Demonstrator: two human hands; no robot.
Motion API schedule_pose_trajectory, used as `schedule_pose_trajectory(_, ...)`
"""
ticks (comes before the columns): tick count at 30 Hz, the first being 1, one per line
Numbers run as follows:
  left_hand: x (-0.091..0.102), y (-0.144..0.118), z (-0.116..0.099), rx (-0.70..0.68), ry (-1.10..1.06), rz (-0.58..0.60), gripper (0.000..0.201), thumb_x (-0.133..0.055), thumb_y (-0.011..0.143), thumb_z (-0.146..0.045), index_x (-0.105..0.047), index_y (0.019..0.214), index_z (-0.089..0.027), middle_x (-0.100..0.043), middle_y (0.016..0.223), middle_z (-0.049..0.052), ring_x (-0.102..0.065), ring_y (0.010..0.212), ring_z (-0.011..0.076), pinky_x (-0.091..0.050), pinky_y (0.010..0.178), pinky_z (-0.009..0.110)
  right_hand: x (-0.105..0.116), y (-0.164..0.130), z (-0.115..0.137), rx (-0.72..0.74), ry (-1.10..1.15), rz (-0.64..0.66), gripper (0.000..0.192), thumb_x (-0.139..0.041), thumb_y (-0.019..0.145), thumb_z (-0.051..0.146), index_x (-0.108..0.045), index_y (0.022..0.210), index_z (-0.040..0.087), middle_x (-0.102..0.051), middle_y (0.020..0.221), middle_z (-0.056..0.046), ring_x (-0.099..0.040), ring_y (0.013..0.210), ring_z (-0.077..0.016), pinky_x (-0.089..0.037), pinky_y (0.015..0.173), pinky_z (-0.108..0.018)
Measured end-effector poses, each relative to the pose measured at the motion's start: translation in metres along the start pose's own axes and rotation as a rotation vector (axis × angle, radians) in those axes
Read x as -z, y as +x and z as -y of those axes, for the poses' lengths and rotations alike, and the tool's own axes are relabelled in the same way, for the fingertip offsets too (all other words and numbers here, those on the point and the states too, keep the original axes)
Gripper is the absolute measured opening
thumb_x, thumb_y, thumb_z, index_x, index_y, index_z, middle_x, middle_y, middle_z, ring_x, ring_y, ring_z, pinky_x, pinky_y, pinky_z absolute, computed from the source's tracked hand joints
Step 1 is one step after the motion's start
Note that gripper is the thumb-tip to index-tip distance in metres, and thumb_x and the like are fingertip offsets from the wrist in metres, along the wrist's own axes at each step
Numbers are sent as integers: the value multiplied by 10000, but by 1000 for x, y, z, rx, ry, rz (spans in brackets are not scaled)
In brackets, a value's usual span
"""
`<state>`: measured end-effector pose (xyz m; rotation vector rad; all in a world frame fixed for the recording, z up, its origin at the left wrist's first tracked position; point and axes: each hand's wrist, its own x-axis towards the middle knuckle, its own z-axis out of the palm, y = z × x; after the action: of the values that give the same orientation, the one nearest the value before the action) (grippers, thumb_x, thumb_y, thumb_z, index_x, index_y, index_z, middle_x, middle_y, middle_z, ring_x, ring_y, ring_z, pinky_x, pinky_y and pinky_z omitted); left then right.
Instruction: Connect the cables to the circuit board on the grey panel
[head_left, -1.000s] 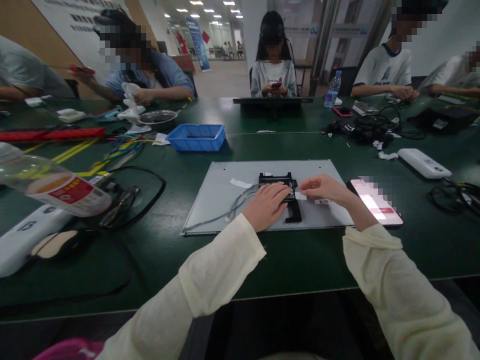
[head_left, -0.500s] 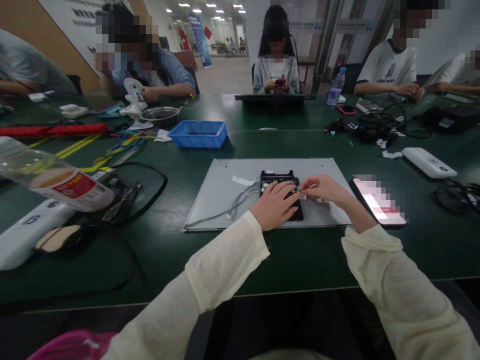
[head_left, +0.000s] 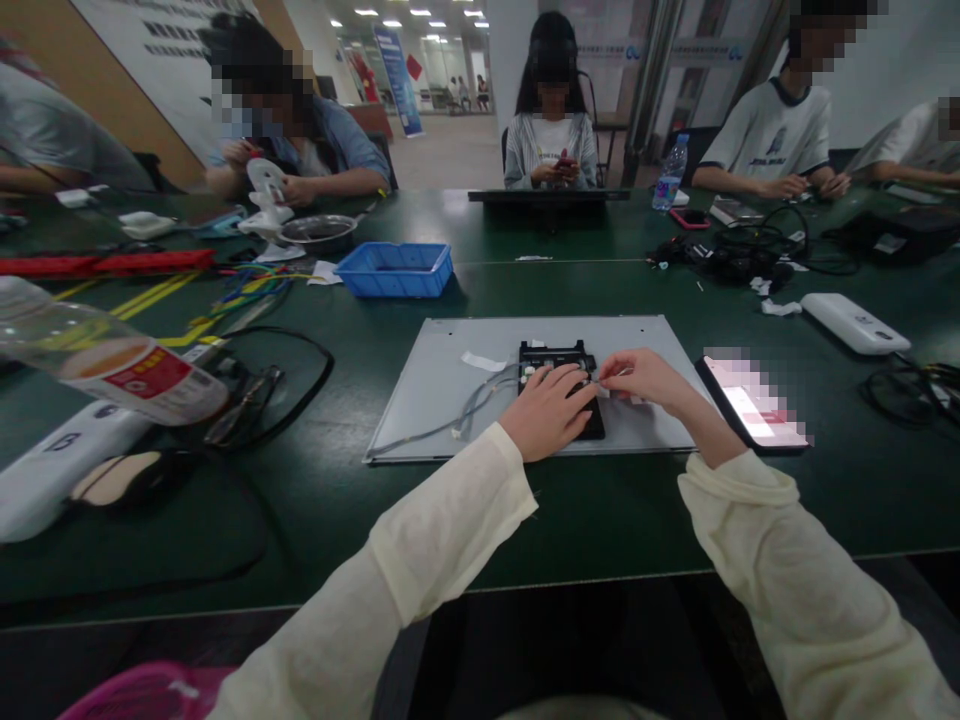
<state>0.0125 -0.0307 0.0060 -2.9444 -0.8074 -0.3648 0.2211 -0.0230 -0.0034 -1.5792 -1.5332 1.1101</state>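
Both hands rest, fingers curled, on the black bracket

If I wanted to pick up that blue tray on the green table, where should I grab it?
Grab the blue tray by its near long rim, coming straight down from above. It sits upright and open on the green table, so its thin wall probably fits between thumb and fingers. Its left side looks crowded by the colourful wires.
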Motion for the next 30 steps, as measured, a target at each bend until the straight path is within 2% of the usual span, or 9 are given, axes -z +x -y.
schedule_pose_trajectory(8, -4, -1, 2, -15, 4, -13, 376, -360, 955, -319, -460, 1299, -205, -496, 1327, 107, -358, 1314, 259, -288, 1060, 448, -1, 4, -9, 38, 116, -68, 96, -671, 637, 201, -660, 724, 161, -649, 705, -14, -589, 611, -98, -511, 519, -181)
schedule_pose_trajectory(13, -5, -1, 2, -5, -7, -3, 417, -362, 954, -321, -406, 1348, -189, -489, 1337, 112, -368, 1306, 255, -291, 1058, 436, 1, 6, -11, 58, 111, -128, 107, -689, 635, 222, -662, 723, 169, -661, 741, -25, -593, 631, -112, -530, 530, -206)
schedule_pose_trajectory(16, -5, 0, 2, 6, -18, 0, 444, -360, 954, -326, -374, 1370, -172, -485, 1345, 116, -376, 1299, 251, -292, 1058, 428, 1, 6, -11, 72, 96, -118, 93, -676, 645, 214, -662, 724, 169, -660, 737, -24, -594, 632, -113, -534, 532, -210)
schedule_pose_trajectory(27, -5, 0, 2, 1, -2, -9, 384, -367, 946, -301, -455, 1295, -167, -498, 1330, 116, -377, 1299, 254, -299, 1053, 427, 1, 2, -6, 70, -118, -83, 98, -628, 681, 211, -675, 750, 162, -666, 687, -32, -600, 578, -126, -476, 451, -199)
schedule_pose_trajectory(30, -5, 1, 1, 2, 6, -16, 377, -374, 939, -287, -462, 1286, -168, -496, 1331, 118, -375, 1301, 257, -300, 1054, 431, 3, -1, -3, 130, -236, -73, 120, -616, 696, 220, -694, 769, 165, -683, 684, -34, -607, 571, -135, -462, 486, -221)
